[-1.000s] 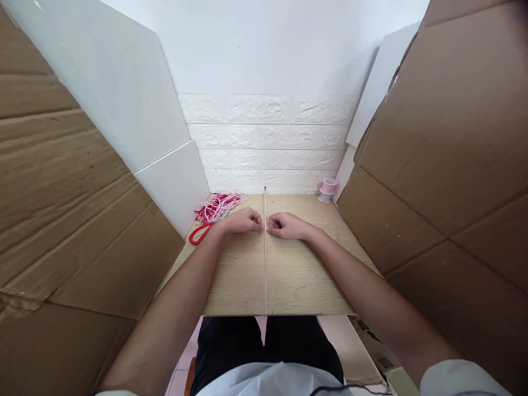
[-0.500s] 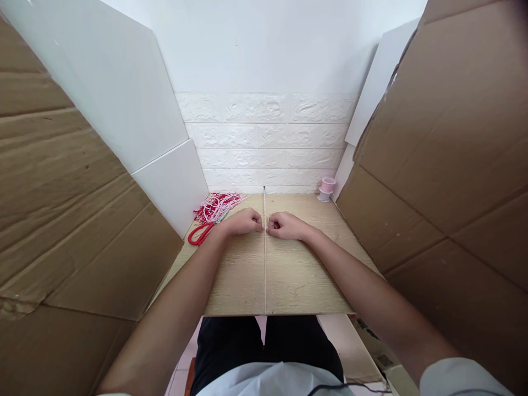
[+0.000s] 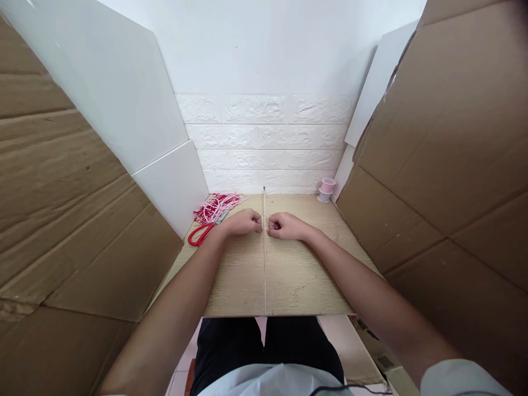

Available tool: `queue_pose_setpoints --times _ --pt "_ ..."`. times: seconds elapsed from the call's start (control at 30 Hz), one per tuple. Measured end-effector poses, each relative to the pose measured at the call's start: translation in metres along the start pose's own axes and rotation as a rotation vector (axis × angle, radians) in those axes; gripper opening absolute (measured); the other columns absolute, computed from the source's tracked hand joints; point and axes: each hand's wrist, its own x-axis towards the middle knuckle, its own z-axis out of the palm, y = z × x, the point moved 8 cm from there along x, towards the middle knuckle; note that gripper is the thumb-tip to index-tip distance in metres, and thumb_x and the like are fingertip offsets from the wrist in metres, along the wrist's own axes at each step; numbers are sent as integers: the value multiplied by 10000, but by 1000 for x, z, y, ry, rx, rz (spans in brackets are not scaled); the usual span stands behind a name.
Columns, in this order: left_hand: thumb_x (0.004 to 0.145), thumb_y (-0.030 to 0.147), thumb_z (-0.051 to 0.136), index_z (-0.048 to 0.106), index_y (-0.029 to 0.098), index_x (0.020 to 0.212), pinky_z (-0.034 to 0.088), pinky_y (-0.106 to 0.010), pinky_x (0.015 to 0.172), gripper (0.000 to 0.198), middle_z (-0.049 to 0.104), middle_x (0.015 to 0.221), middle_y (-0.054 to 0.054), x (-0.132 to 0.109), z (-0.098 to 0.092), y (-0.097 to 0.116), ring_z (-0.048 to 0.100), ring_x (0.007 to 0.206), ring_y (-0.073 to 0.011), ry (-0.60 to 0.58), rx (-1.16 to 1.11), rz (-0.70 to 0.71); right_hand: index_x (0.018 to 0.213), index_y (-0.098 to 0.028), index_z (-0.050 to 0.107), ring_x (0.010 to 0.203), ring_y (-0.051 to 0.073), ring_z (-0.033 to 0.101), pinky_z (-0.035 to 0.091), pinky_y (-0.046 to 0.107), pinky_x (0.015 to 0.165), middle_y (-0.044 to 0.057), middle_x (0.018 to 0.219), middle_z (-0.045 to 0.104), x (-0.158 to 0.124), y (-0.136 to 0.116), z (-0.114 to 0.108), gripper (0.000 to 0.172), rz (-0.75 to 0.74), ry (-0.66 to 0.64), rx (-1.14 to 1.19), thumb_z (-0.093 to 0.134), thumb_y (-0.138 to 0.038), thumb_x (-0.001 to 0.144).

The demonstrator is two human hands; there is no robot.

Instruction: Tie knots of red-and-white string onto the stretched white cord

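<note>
A pale cord (image 3: 265,275) runs taut from a small nail (image 3: 264,189) at the back of the table down to its front edge. Its far stretch looks thicker and knotted. On the left of the cord, my left hand (image 3: 246,221) is closed in a pinch on thin thread. Opposite it, my right hand (image 3: 285,226) also pinches thread, with the fingertips curled in. Between them a small loop of thin yellowish thread (image 3: 265,222) lies around the cord. The thread ends inside my fingers are hidden.
Red-handled scissors (image 3: 201,234) lie left of my left hand, beside a heap of red and pink-white cords (image 3: 216,207). Two stacked spools (image 3: 326,188) stand at the back right corner. Cardboard walls (image 3: 433,165) flank the wooden table (image 3: 313,280).
The thread loop between my hands now shows wider and rounder. My right hand has shifted very slightly to the right; the left has barely moved.
</note>
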Motion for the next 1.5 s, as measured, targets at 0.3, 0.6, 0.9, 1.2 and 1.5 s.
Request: queue_pose_setpoints --times 0.3,0.6,0.9,1.2,1.5 --pt "650 329 608 644 161 673 287 -261 540 173 518 597 33 1 2 0 432 585 -119 -12 -33 1 783 -168 576 609 100 471 298 226 571 -12 695 578 -1 1 -1 106 30 17 24 596 -270 798" --pt "643 311 596 637 168 658 296 -258 543 150 522 596 32 1 1 -1 441 595 -123 9 3 -13 733 -173 532 607 96 454 298 224 576 -25 680 551 -1 -1 -1 86 0 -6 45 583 -230 773" --pt "657 335 591 640 171 683 306 -261 543 173 557 617 19 -1 0 4 481 608 -137 56 60 -25 756 -170 548 623 102 475 300 227 583 -13 699 573 -1 0 -1 104 21 7 36 586 -259 792" --pt "694 368 560 593 179 652 311 -258 553 197 556 604 14 1 -1 7 486 608 -140 124 132 -24 744 -170 556 609 97 463 288 224 569 -18 679 561 0 0 -1 122 6 27 16 579 -275 803" --pt "694 368 556 574 176 633 303 -263 557 203 538 593 15 1 -1 7 472 606 -139 122 118 -19 754 -167 565 615 101 460 288 232 583 -14 684 567 -1 0 0 118 8 23 12 573 -273 806"
